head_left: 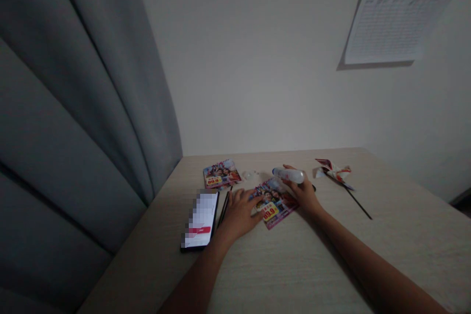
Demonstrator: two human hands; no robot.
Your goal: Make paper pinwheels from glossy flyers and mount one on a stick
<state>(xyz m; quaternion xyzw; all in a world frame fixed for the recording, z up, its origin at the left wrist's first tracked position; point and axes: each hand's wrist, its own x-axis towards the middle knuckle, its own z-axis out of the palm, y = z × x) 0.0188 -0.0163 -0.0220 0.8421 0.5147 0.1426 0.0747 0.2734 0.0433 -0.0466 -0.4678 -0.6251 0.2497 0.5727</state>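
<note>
In the head view my left hand (pixel 240 212) lies with its fingers spread, the fingertips resting on the left edge of a colourful printed flyer (pixel 281 203). My right hand (pixel 303 195) grips a clear glue bottle (pixel 290 175), which it holds tilted nearly flat above the flyer's upper right part. The bottle's blue end points left. Beneath the right hand, the flyer's right edge is partly hidden. Thin dark sticks (pixel 223 208) lie just left of my left hand, partly covered by it.
Further back, more printed flyers (pixel 221 174) lie near a small clear object (pixel 249 175). A phone (pixel 200 221) with a lit screen is at left. A paper pinwheel (pixel 334 172) on a dark stick lies at right. Behind the table (pixel 279 274) stands a wall; a curtain (pixel 84 108) hangs left.
</note>
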